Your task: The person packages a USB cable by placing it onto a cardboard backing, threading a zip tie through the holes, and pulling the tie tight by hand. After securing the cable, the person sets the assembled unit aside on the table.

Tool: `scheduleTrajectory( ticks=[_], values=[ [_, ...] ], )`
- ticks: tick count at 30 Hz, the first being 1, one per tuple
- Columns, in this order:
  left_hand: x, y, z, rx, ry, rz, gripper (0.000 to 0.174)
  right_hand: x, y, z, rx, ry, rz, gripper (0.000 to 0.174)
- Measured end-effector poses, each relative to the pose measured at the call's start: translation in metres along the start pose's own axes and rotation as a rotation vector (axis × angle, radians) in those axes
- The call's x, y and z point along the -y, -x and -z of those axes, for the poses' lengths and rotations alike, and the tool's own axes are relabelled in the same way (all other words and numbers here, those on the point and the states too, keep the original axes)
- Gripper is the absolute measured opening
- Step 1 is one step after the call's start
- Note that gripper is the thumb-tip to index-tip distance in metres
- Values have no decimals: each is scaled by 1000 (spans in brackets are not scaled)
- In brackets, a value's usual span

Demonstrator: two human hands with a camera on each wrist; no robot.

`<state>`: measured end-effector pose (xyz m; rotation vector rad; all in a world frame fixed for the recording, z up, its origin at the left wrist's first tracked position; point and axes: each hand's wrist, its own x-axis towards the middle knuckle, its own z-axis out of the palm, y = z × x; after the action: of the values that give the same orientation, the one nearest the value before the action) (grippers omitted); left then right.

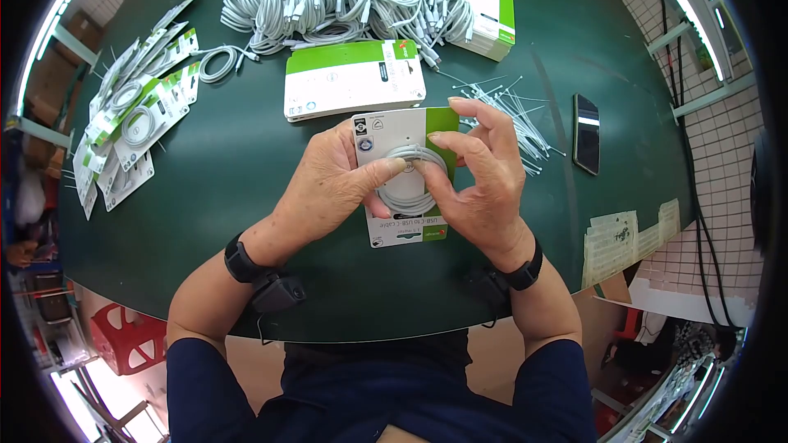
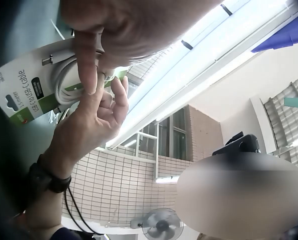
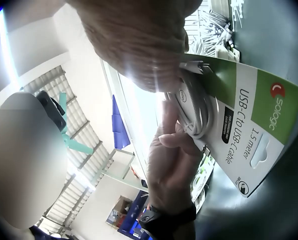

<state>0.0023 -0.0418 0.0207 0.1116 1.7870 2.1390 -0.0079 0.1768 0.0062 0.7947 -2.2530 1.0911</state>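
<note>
Coiled cable point(image 1: 406, 204) lying against its printed card point(image 1: 396, 126), lifted over the green table point(image 1: 234, 160); left hand point(image 1: 330, 179) and right hand point(image 1: 491, 184) both gripping that card, thumbs on the coil! The right wrist view makes "sologic" legible; only the head view catches the phone point(image 1: 586, 134), only the left wrist view the fan point(image 2: 162, 224).

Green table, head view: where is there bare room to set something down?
The table is bare between the packaged cables and left hand, and between the right card stack and phone; a smaller patch separates phone from taped paper. Crowded: far middle, under the cable heap; beyond the right hand, white ties.
</note>
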Motion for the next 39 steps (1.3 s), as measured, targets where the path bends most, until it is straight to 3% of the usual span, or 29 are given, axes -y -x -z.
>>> scheduleTrajectory(
  ticks=[12,27,36,39],
  values=[
    [-8,7,-7,-32,-94,-123,37,22,-24,19,196,183,149,46],
    [-4,7,-4,4,-172,-108,38,12,-44,24,362,-18,76,29],
    [-10,8,2,-32,-128,-113,38,-3,-38,38,217,39,67,22],
    [-13,5,3,-12,-123,-85,38,-26,-30,48,45,60,-97,17]
  ],
)
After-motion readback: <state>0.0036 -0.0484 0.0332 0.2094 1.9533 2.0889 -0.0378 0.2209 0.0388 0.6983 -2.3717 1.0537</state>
